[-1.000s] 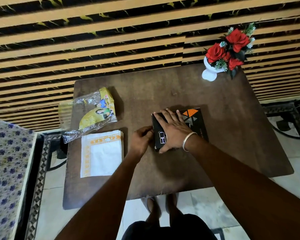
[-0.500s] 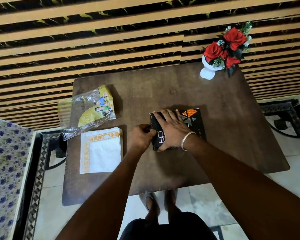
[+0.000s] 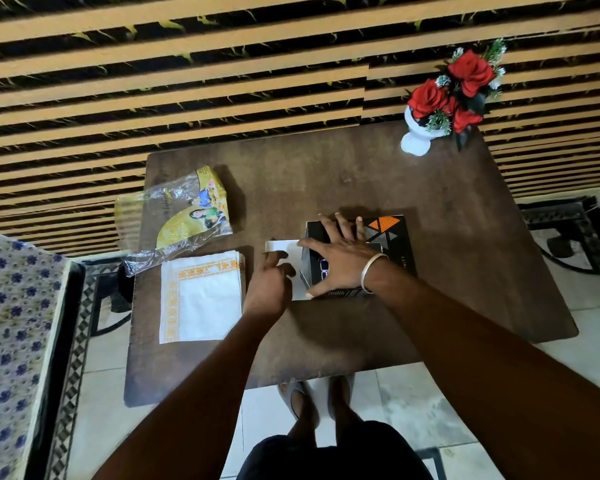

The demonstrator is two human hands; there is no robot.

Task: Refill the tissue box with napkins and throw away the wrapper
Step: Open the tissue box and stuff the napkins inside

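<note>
A black tissue box [image 3: 388, 233] with orange triangles lies flat on the brown table [image 3: 361, 174]. My right hand [image 3: 336, 258] presses flat on its top, fingers spread. The box's white end flap [image 3: 284, 249] is folded out to the left, and my left hand [image 3: 271, 282] pinches it. A stack of white napkins [image 3: 201, 296] with an orange border lies to the left of my left hand. The empty clear and yellow wrapper [image 3: 187, 220] lies behind the napkins at the table's left edge.
A white vase with red roses [image 3: 444, 98] stands at the table's far right corner. A striped wall rises behind the table. A blue-flowered cushion [image 3: 11, 341] sits at the left. My feet [image 3: 316, 396] stand on the tiled floor below the near edge.
My left hand has pulled the box's left end flap open, so its white inside now shows. My right hand stays pressed on the box.
</note>
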